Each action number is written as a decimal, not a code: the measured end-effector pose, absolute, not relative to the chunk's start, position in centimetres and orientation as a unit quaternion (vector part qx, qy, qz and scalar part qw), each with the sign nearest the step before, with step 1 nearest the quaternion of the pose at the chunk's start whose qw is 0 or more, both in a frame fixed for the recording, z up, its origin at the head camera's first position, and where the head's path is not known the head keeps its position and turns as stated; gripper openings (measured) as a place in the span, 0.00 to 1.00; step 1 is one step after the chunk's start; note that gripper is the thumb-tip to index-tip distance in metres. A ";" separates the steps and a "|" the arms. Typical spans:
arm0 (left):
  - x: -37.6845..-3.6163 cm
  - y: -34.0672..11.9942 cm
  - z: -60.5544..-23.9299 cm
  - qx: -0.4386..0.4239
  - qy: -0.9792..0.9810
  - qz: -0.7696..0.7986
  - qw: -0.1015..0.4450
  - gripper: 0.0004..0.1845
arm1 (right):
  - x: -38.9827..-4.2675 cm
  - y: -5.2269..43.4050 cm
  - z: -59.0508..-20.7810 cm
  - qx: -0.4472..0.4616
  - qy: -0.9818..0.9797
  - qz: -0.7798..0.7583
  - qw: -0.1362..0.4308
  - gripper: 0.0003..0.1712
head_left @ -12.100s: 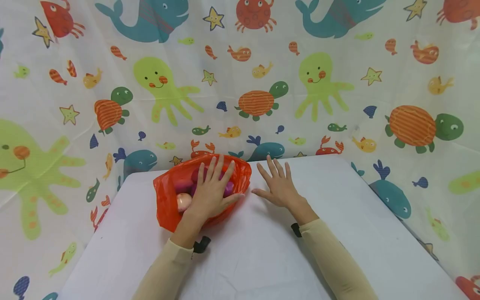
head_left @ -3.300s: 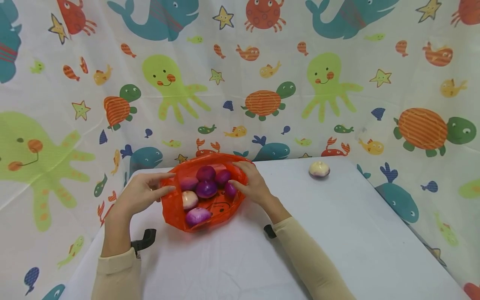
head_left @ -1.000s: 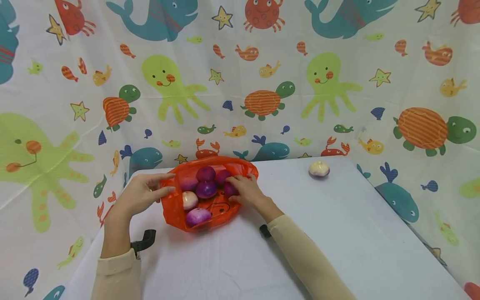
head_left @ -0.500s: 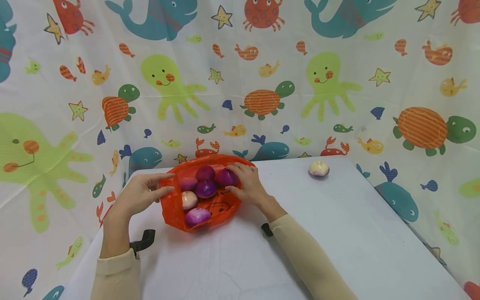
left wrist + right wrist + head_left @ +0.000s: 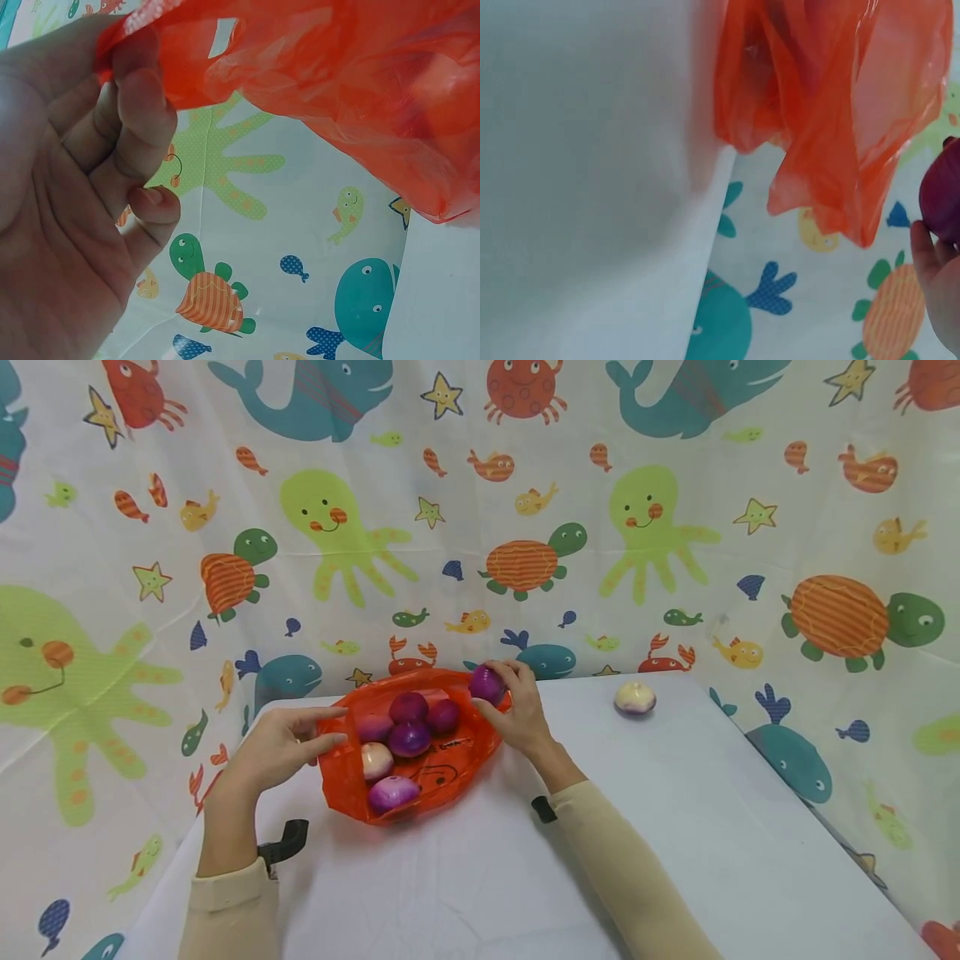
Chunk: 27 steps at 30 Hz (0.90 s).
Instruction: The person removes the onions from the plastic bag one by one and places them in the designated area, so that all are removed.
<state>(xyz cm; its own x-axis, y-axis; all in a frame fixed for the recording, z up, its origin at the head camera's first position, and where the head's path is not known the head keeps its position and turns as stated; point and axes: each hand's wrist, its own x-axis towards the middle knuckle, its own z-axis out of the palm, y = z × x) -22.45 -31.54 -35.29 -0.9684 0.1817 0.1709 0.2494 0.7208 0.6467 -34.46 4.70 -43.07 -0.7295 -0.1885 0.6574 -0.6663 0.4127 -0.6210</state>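
Note:
A red plastic bag (image 5: 461, 760) lies on the table with its mouth towards me. Inside it are several purple onions (image 5: 410, 738) and a paler onion (image 5: 377, 761). My left hand (image 5: 273, 752) grips the left edge of the bag's mouth; the left wrist view shows the film running between the fingers (image 5: 139, 97) and thumb. Up at the right rim, my right hand (image 5: 525, 714) holds a purple onion (image 5: 487, 685) between thumb and fingers. In the right wrist view that onion (image 5: 941, 195) shows only in part, at the right edge.
A whitish onion (image 5: 635, 698) sits alone at the far right of the white table (image 5: 675, 827). Behind the table hangs a curtain (image 5: 450, 485) printed with sea animals. Black lettering and a drawn face show on the bag's inside.
First one whitish onion came to lie at the far right. Since then my right hand has reached into the bag and lifted a purple onion to the right rim. The left hand stays put.

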 end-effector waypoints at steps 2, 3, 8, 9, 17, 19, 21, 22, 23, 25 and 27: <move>-22.5 -31.5 -35.3 -0.115 -0.927 -0.354 0.047 0.27 | -34.7 5.1 -43.1 0.261 -0.798 0.476 0.260 0.35; -22.5 -31.5 -35.3 -0.115 -0.927 -0.354 0.047 0.27 | -34.9 5.3 -43.1 0.258 -0.798 0.477 0.264 0.34; -22.5 -31.5 -35.2 -0.113 -0.929 -0.351 0.045 0.28 | -36.0 6.5 -43.4 0.245 -0.793 0.477 0.288 0.34; -22.5 -31.5 -35.2 -0.111 -0.929 -0.351 0.044 0.28 | -36.2 6.7 -43.5 0.241 -0.793 0.477 0.294 0.34; -22.4 -31.5 -35.1 -0.104 -0.929 -0.354 0.036 0.29 | -37.8 8.7 -44.7 0.175 -0.786 0.490 0.334 0.35; -22.4 -31.4 -35.1 -0.104 -0.929 -0.355 0.035 0.29 | -38.1 9.2 -45.0 0.163 -0.783 0.500 0.332 0.35; -22.4 -31.4 -35.1 -0.104 -0.928 -0.356 0.035 0.29 | -38.3 9.7 -45.3 0.152 -0.781 0.507 0.331 0.35; -22.4 -31.5 -35.1 -0.104 -0.928 -0.357 0.035 0.29 | -38.4 10.0 -45.5 0.146 -0.781 0.510 0.330 0.35; -22.4 -31.5 -35.1 -0.106 -0.927 -0.358 0.035 0.29 | -38.5 10.2 -45.7 0.139 -0.781 0.511 0.330 0.35; -22.4 -31.5 -35.2 -0.108 -0.926 -0.359 0.035 0.29 | -38.8 10.8 -46.1 0.125 -0.783 0.511 0.332 0.35; -22.4 -31.5 -35.2 -0.110 -0.926 -0.360 0.037 0.29 | -39.1 11.3 -46.4 0.113 -0.784 0.510 0.337 0.35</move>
<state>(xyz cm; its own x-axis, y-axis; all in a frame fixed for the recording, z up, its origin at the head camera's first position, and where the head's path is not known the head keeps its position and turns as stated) -22.43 -31.45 -35.24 -0.9730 0.1773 0.1476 0.2304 0.7172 0.6577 -39.14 11.30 -46.43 -0.7478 0.1659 0.6428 -0.5205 0.4546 -0.7228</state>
